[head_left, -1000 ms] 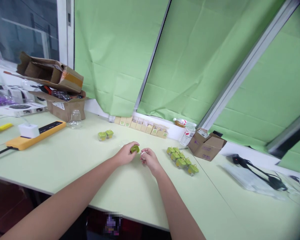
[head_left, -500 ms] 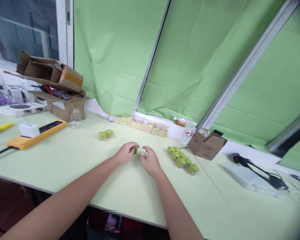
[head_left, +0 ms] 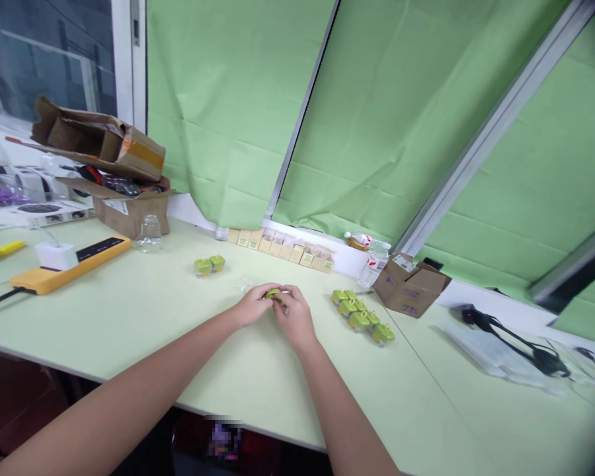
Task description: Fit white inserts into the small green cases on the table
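Over the middle of the pale table, my left hand (head_left: pixel 252 307) and my right hand (head_left: pixel 294 316) meet around one small green-lidded container (head_left: pixel 272 293). Fingers of both hands are closed on it and cover most of its body. Right of my hands stands a group of several like containers (head_left: pixel 359 320) with green lids, loops on top and clear bases. Two more green-lidded containers (head_left: pixel 210 264) sit side by side to the left. Just behind my left hand lies a clear plastic piece (head_left: pixel 245 284), too faint to make out fully.
A row of small tan boxes (head_left: pixel 277 248) lines the wall. Bottles (head_left: pixel 373 266) and an open carton (head_left: pixel 409 285) stand right of it. At left are a yellow power strip (head_left: pixel 99 254), a clear jar (head_left: pixel 149 235) and stacked cardboard boxes (head_left: pixel 133 215). Black cables (head_left: pixel 510 340) lie far right.
My right hand has moved left and closed on the green-lidded container, which my left hand held alone before. The other containers have stayed in place.
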Available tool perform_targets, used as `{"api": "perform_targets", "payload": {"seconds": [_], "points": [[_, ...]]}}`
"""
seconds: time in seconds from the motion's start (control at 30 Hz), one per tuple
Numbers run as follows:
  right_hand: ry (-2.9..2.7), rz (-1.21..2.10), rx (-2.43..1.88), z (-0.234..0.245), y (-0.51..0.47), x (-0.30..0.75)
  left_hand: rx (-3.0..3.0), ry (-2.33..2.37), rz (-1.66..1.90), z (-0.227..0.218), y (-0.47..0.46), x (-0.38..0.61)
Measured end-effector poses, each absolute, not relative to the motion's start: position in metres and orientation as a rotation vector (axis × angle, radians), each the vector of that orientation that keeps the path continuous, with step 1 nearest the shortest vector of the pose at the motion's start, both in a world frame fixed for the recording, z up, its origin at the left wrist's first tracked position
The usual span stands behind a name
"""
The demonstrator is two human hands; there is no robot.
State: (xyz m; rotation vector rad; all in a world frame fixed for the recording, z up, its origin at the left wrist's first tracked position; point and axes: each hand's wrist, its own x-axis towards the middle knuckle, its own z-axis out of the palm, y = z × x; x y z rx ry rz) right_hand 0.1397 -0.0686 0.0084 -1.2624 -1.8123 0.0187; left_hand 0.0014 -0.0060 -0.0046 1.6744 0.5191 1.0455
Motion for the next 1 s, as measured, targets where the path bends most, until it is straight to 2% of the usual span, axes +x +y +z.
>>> {"api": "perform_targets", "payload": {"seconds": [0.5, 1.0], "points": [[-1.943, -0.221, -1.393, 0.0126, -0.0729, 0.1428, 1.858, 0.478, 1.012, -0.0071, -0.0146, 0.0019], [-2.010, -0.257, -1.350, 0.0162, -0.0742, 0.1415, 1.824, 0.440, 0.991, -0.0036, -0.0109, 0.0007]]}}
